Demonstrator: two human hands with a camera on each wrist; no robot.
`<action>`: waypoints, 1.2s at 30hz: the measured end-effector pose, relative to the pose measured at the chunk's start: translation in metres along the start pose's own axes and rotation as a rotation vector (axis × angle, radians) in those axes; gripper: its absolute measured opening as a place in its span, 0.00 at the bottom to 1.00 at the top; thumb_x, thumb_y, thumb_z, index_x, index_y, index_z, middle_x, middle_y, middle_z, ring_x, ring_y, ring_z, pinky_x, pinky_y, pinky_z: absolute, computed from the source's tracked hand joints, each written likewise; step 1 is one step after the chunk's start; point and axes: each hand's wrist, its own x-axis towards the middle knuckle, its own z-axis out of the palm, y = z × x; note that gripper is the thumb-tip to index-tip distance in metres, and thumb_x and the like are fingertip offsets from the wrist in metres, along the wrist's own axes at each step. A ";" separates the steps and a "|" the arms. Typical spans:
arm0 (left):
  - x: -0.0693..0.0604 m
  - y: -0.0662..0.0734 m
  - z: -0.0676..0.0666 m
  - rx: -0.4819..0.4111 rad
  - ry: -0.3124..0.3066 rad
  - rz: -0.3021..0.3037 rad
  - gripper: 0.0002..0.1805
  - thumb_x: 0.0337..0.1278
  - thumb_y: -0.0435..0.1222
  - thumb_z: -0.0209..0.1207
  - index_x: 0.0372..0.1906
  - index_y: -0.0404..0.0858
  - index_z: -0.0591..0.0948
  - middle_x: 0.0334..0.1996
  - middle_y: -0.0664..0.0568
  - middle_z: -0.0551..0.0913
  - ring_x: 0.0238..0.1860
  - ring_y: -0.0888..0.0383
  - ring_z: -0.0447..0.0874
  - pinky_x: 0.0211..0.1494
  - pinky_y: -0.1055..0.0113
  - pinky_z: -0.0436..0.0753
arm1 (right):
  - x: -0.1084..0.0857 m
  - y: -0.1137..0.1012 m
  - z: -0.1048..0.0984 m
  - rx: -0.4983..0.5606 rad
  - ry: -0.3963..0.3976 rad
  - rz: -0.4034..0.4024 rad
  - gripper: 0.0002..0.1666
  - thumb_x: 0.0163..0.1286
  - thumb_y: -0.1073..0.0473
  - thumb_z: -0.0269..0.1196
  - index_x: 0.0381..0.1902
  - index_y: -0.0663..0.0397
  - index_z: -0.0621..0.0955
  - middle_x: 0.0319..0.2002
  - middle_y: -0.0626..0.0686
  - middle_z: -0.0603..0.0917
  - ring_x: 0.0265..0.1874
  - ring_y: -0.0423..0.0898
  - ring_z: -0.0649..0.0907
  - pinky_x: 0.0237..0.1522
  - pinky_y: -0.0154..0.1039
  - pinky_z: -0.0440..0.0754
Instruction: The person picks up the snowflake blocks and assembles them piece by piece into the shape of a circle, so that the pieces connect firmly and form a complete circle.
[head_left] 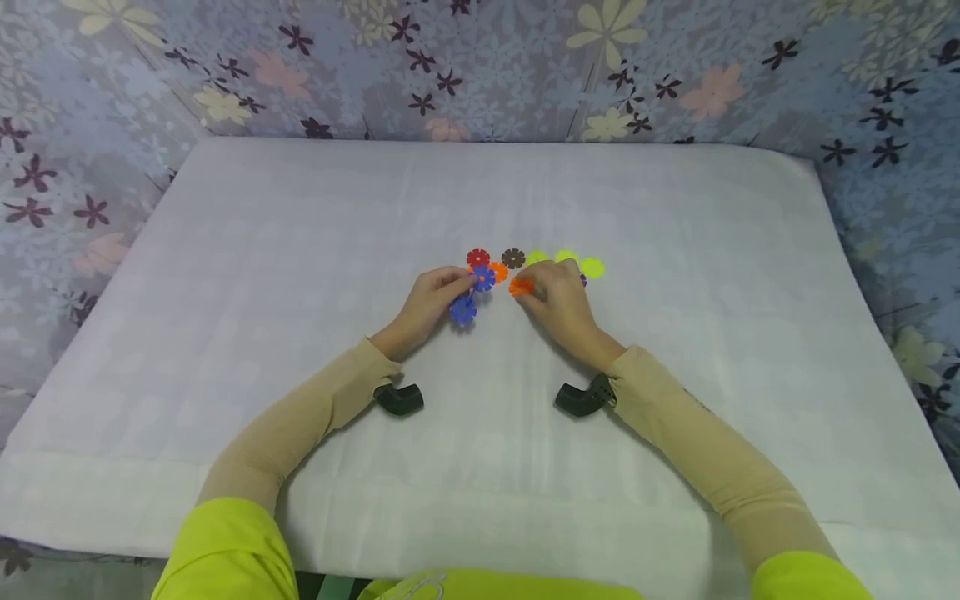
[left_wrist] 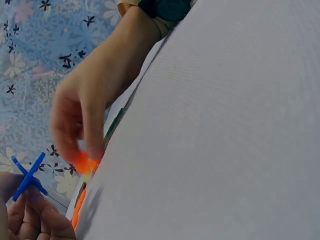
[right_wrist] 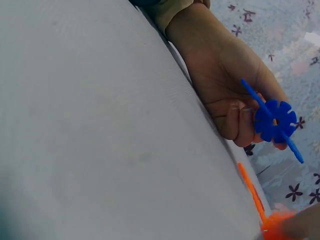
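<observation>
My left hand [head_left: 430,298] holds blue notched plastic discs [head_left: 463,310] slotted together. The right wrist view shows the joined blue discs [right_wrist: 275,121] crossing at an angle, gripped between thumb and curled fingers. To the right, my right hand [head_left: 562,304] pinches an orange notched disc [head_left: 520,287] close to the tabletop. That disc is blurred in the left wrist view, with the right hand [left_wrist: 92,95] above it. Another orange disc [head_left: 498,272] lies between the two hands. Just beyond the left fingertips is a red disc [head_left: 477,257].
A brown disc [head_left: 513,258] and several yellow-green discs [head_left: 592,267] lie behind the right hand, which partly covers some. A dark purple disc [head_left: 582,280] peeks out beside it. The white cloth-covered table [head_left: 315,217] meets a floral backdrop [head_left: 510,67] at the far edge.
</observation>
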 end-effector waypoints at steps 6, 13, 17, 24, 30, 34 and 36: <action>0.002 0.006 -0.004 0.081 -0.047 -0.004 0.12 0.59 0.35 0.55 0.37 0.26 0.79 0.29 0.43 0.81 0.27 0.59 0.76 0.40 0.68 0.72 | 0.003 -0.003 0.001 0.180 0.165 -0.091 0.10 0.51 0.75 0.64 0.34 0.67 0.79 0.29 0.57 0.80 0.23 0.47 0.77 0.26 0.36 0.75; 0.002 0.005 -0.002 0.074 -0.042 0.006 0.13 0.58 0.35 0.55 0.38 0.25 0.79 0.29 0.42 0.81 0.28 0.58 0.76 0.43 0.67 0.72 | 0.005 -0.009 -0.003 0.378 0.106 -0.079 0.07 0.50 0.79 0.62 0.30 0.71 0.78 0.30 0.61 0.80 0.27 0.52 0.80 0.32 0.30 0.76; 0.002 0.006 -0.002 0.084 -0.071 -0.015 0.14 0.59 0.35 0.55 0.38 0.25 0.79 0.30 0.41 0.81 0.27 0.59 0.76 0.42 0.68 0.72 | 0.005 -0.024 -0.011 0.461 0.066 -0.015 0.07 0.52 0.81 0.60 0.32 0.76 0.76 0.30 0.66 0.80 0.30 0.58 0.81 0.36 0.32 0.77; 0.000 0.006 -0.003 -0.016 -0.089 -0.020 0.11 0.60 0.33 0.52 0.32 0.27 0.78 0.22 0.44 0.79 0.18 0.60 0.75 0.29 0.71 0.73 | 0.009 -0.030 -0.011 0.639 -0.023 0.135 0.06 0.55 0.79 0.58 0.32 0.78 0.75 0.31 0.69 0.79 0.29 0.60 0.80 0.34 0.38 0.79; 0.000 0.007 -0.001 -0.121 -0.063 -0.058 0.09 0.61 0.31 0.50 0.27 0.34 0.77 0.18 0.53 0.75 0.17 0.64 0.71 0.24 0.75 0.71 | 0.009 -0.021 -0.002 0.841 -0.063 0.158 0.05 0.56 0.82 0.55 0.31 0.79 0.70 0.29 0.72 0.76 0.24 0.60 0.80 0.29 0.45 0.79; 0.000 0.008 0.000 -0.142 -0.064 -0.095 0.10 0.62 0.31 0.49 0.27 0.33 0.76 0.19 0.50 0.76 0.16 0.63 0.71 0.22 0.74 0.71 | 0.008 -0.008 0.007 0.916 -0.049 0.132 0.06 0.55 0.83 0.54 0.31 0.78 0.70 0.30 0.66 0.76 0.24 0.55 0.81 0.29 0.45 0.79; 0.000 0.009 0.000 -0.146 -0.067 -0.101 0.09 0.62 0.31 0.49 0.27 0.33 0.76 0.19 0.50 0.76 0.16 0.62 0.72 0.21 0.74 0.72 | 0.008 -0.003 0.010 0.945 -0.045 0.141 0.06 0.56 0.83 0.54 0.32 0.77 0.70 0.30 0.65 0.77 0.25 0.54 0.81 0.29 0.44 0.79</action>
